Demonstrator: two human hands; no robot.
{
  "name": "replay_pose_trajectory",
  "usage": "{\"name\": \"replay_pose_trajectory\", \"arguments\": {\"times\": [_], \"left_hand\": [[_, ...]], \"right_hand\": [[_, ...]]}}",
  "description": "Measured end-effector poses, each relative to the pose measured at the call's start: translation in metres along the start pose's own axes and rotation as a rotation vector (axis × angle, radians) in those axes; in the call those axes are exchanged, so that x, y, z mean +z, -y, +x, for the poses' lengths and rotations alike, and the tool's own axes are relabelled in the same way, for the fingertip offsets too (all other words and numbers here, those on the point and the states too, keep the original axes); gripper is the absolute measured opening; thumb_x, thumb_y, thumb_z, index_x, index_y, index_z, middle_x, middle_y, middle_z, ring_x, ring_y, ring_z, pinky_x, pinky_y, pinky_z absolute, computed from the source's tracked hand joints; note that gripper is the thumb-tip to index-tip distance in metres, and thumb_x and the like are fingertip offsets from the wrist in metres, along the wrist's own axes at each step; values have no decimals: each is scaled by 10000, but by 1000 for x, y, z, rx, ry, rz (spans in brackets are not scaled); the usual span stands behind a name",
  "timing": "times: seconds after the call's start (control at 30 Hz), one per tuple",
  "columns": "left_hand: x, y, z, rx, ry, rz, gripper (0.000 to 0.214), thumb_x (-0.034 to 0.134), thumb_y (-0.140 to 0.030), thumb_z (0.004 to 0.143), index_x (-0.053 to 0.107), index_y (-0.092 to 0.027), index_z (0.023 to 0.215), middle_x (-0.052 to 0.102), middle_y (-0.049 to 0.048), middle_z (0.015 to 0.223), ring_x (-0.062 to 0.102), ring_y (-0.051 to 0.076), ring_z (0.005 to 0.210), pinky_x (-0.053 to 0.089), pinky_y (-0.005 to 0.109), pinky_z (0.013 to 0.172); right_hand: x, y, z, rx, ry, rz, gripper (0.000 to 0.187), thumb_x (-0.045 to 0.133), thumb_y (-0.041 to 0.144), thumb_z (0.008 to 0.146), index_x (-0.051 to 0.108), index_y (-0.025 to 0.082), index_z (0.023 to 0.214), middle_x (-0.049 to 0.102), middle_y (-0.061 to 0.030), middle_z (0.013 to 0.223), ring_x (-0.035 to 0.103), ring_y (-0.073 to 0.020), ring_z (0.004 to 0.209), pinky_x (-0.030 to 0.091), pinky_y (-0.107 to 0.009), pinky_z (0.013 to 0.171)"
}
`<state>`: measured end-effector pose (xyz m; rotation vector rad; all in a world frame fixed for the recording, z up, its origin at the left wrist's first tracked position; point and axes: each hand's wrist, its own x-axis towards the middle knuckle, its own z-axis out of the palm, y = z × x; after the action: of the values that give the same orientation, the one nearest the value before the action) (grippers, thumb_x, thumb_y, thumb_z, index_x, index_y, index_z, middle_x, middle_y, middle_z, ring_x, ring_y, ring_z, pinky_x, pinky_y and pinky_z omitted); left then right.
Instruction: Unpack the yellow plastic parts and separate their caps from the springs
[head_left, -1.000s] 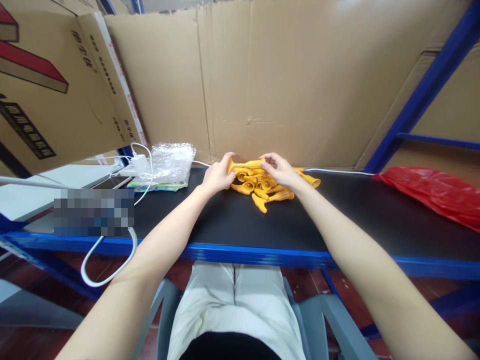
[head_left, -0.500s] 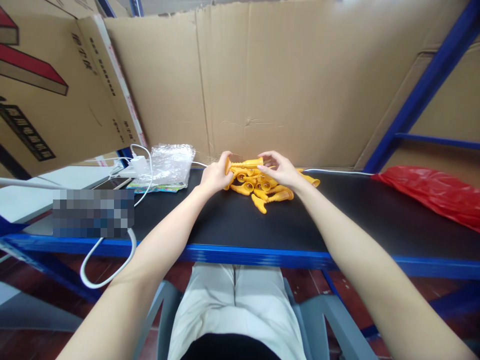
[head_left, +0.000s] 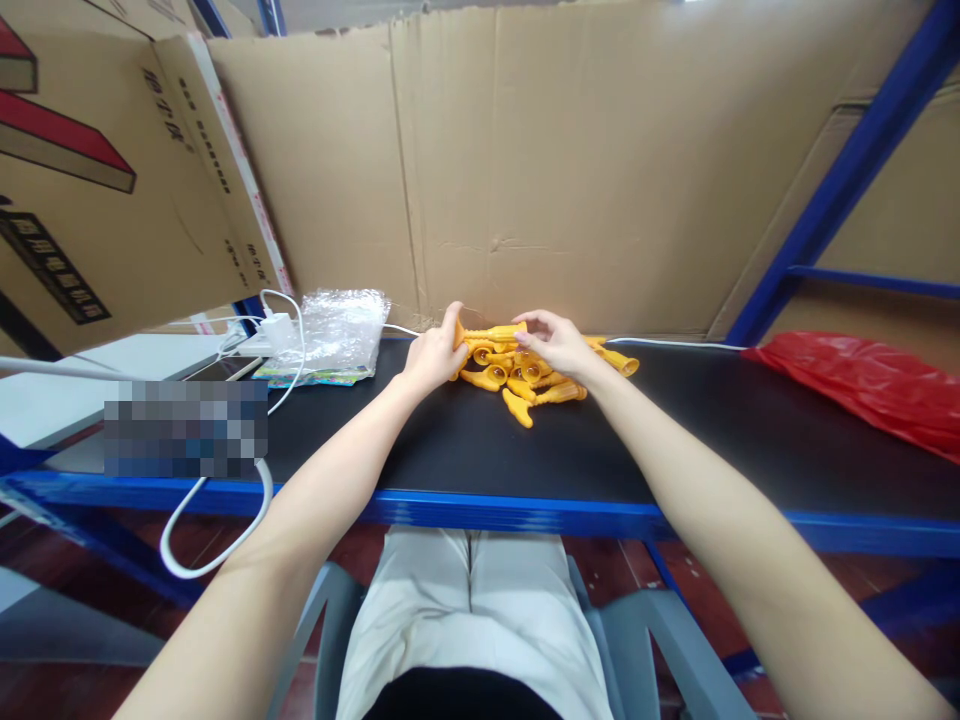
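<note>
Little has moved: left hand (head_left: 431, 352) and right hand (head_left: 559, 345) each keep a closed grip on the yellow piece (head_left: 491, 331), one at each end, just above the pile (head_left: 529, 385)

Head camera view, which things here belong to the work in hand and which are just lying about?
In hand: long yellow piece, held at its ends by the left hand and right hand; pile of yellow parts below it.
Lying about: clear plastic bag, white charger, red bag, cardboard wall.
</note>
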<state>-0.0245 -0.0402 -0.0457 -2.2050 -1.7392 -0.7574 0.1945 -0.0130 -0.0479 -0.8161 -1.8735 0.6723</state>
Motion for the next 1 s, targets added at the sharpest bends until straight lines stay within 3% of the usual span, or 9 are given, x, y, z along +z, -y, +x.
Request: {"name": "replay_pose_trajectory", "arguments": {"times": [0.27,0.43,0.6,0.77,1.0], "left_hand": [[3,3,2,4,14,-182,595,481,-302,830,318,-169,1386,675,110,930,651,249,845,479,349,766],[-2,1,0,-3,-8,-96,571,493,-314,839,327,-201,1373,681,96,897,659,246,822,481,340,751],[-3,-6,-3,56,9,24,591,494,-298,850,289,-224,1400,693,92,928,670,238,840,479,325,765],[0,-8,-2,97,31,80,620,482,-290,856,262,-218,1432,696,102,953,673,239,863,476,323,781],[2,-3,0,78,12,-9,652,490,-296,860,255,-203,1461,695,95,949,660,215,859,471,315,799]], "right_hand": [[1,8,-2,-122,-73,-170,298,617,406,798,582,202,1012,635,-60,930,604,-180,792,507,-375,791],[-3,11,-5,-177,-26,-334,319,583,397,826,599,182,1061,652,-91,1016,613,-207,898,478,-392,850],[2,6,-5,-254,80,-699,325,536,396,875,630,195,1112,653,-114,1133,574,-273,1067,390,-465,930],[11,6,-6,-181,176,-912,342,474,323,916,597,170,1196,648,-143,1173,577,-291,1072,370,-440,872],[14,15,-7,-279,88,-1034,282,415,269,936,604,143,1103,671,-140,1067,566,-270,975,297,-385,812]]}}
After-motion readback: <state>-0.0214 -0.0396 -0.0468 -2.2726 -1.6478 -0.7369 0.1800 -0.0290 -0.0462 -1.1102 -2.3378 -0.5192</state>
